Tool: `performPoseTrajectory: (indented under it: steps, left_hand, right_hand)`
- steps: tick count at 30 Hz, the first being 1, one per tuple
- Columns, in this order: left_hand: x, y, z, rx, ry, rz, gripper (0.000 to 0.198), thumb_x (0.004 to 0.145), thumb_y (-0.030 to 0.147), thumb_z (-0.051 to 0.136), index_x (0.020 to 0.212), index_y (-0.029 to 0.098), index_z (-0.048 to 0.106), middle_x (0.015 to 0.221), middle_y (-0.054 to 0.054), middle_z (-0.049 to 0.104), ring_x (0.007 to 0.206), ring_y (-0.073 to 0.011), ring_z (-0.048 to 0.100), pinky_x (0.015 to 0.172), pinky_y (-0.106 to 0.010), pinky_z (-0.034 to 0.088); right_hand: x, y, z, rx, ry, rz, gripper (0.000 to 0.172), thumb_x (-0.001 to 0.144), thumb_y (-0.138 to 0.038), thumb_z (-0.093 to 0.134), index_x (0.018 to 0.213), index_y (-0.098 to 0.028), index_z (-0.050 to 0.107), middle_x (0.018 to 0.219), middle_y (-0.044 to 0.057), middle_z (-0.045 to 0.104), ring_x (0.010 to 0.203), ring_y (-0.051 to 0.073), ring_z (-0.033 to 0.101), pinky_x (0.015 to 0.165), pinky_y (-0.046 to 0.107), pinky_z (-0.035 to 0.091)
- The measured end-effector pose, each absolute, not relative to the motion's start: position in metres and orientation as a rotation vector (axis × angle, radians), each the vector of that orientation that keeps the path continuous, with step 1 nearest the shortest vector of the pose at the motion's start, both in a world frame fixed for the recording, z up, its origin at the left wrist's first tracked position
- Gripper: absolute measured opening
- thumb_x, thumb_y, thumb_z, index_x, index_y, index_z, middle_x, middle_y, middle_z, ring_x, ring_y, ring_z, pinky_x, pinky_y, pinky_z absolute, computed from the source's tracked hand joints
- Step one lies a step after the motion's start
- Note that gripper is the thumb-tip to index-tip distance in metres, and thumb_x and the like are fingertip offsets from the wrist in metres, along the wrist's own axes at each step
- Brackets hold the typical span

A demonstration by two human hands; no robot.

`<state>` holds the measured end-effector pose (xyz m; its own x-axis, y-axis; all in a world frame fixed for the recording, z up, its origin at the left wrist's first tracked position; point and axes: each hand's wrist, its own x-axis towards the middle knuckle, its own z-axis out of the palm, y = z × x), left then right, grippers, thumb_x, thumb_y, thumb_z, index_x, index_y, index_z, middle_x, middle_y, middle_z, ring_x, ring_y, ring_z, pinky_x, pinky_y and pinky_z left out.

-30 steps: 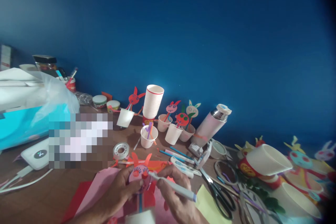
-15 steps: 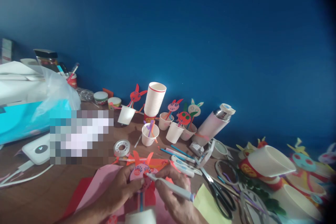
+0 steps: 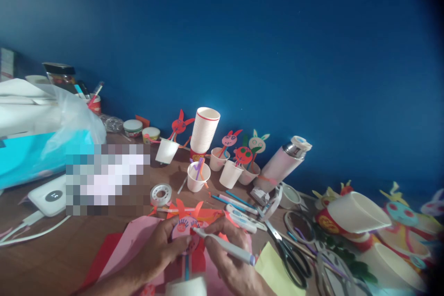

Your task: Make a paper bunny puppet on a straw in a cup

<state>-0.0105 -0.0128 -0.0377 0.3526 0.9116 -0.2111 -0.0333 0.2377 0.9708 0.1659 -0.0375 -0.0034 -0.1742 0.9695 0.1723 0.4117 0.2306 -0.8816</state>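
A round pink paper face [image 3: 183, 237] with red ears and drawn eyelashes is pinched at its left edge by my left hand [image 3: 160, 244]. My right hand [image 3: 227, 254] grips a white marker [image 3: 234, 249] with a purplish end, its tip touching the face near the right-hand eye. Below the face, a blue strip [image 3: 187, 266] runs down to a white paper cup [image 3: 186, 286] at the bottom edge. Pink paper [image 3: 138, 233] lies under my hands.
Black-handled scissors [image 3: 289, 259] lie at the right beside yellow paper [image 3: 274, 268]. Behind stand paper cups with puppets, a cup stack [image 3: 204, 132] and a leaning thermos [image 3: 282, 164]. A tape roll [image 3: 161, 194] lies left of centre; a power bank [image 3: 50, 196] is farther left.
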Motion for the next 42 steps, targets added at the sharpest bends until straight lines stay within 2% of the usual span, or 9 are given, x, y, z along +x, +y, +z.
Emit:
performPoseTrajectory:
  steps: [7, 16, 19, 24, 28, 33, 42]
  left_hand:
    - [-0.0103, -0.0136, -0.0406, 1.136, 0.971, 0.849, 0.03, 0.071, 0.04, 0.066, 0.084, 0.014, 0.06, 0.055, 0.006, 0.05, 0.047, -0.0085, 0.036, 0.045, -0.02, 0.028]
    - [-0.0109, -0.0142, -0.0429, 1.082, 0.912, 0.825, 0.039, 0.069, 0.048, 0.07, 0.086, 0.014, 0.059, 0.061, 0.004, 0.054, 0.051, -0.0088, 0.037, 0.046, -0.019, 0.029]
    - [-0.011, -0.0135, -0.0443, 1.079, 0.923, 0.826, 0.04, 0.068, 0.049, 0.071, 0.084, 0.014, 0.06, 0.057, 0.005, 0.051, 0.049, -0.0082, 0.035, 0.045, -0.019, 0.027]
    - [-0.011, -0.0129, -0.0452, 1.125, 0.944, 0.828, 0.034, 0.069, 0.045, 0.071, 0.077, 0.015, 0.059, 0.053, 0.007, 0.046, 0.046, -0.0078, 0.034, 0.044, -0.019, 0.026]
    - [-0.0119, -0.014, -0.048, 1.143, 0.933, 0.814, 0.037, 0.071, 0.047, 0.069, 0.083, 0.014, 0.059, 0.055, 0.006, 0.046, 0.047, -0.0078, 0.033, 0.044, -0.019, 0.026]
    - [-0.012, -0.0133, -0.0472, 1.148, 0.949, 0.806, 0.037, 0.072, 0.048, 0.067, 0.084, 0.014, 0.059, 0.057, 0.005, 0.05, 0.048, -0.0083, 0.034, 0.045, -0.02, 0.027]
    - [-0.0107, -0.014, -0.0396, 1.124, 0.974, 0.805, 0.033, 0.071, 0.044, 0.067, 0.082, 0.014, 0.06, 0.057, 0.005, 0.05, 0.049, -0.0086, 0.035, 0.046, -0.02, 0.028]
  right_hand:
    - [0.1658, -0.0369, -0.0038, -1.279, -1.722, 0.88, 0.018, 0.082, -0.027, 0.049, 0.076, -0.016, 0.062, 0.068, 0.004, 0.064, 0.059, 0.014, 0.057, 0.055, 0.022, 0.045]
    - [0.1675, -0.0374, -0.0056, -1.304, -1.725, 0.892, 0.017, 0.081, -0.027, 0.05, 0.076, -0.017, 0.063, 0.063, 0.001, 0.061, 0.055, 0.013, 0.056, 0.05, 0.02, 0.043]
    - [0.1673, -0.0372, -0.0049, -1.299, -1.73, 0.894, 0.017, 0.081, -0.027, 0.05, 0.076, -0.016, 0.063, 0.063, 0.002, 0.062, 0.057, 0.013, 0.056, 0.051, 0.02, 0.044]
    - [0.1662, -0.0368, -0.0036, -1.298, -1.711, 0.877, 0.016, 0.08, -0.025, 0.05, 0.075, -0.016, 0.062, 0.061, 0.0, 0.06, 0.052, 0.011, 0.053, 0.049, 0.019, 0.042]
    - [0.1665, -0.0366, -0.0052, -1.313, -1.711, 0.894, 0.017, 0.081, -0.027, 0.05, 0.075, -0.016, 0.062, 0.058, -0.001, 0.057, 0.047, 0.01, 0.05, 0.047, 0.019, 0.041]
    - [0.1688, -0.0355, -0.0076, -1.339, -1.719, 0.966, 0.017, 0.083, -0.028, 0.049, 0.077, -0.016, 0.061, 0.056, -0.004, 0.055, 0.036, 0.006, 0.043, 0.037, 0.017, 0.035]
    - [0.1691, -0.0359, -0.0029, -1.35, -1.713, 1.015, 0.017, 0.084, -0.027, 0.049, 0.078, -0.016, 0.06, 0.056, -0.004, 0.053, 0.035, 0.005, 0.043, 0.034, 0.015, 0.032]
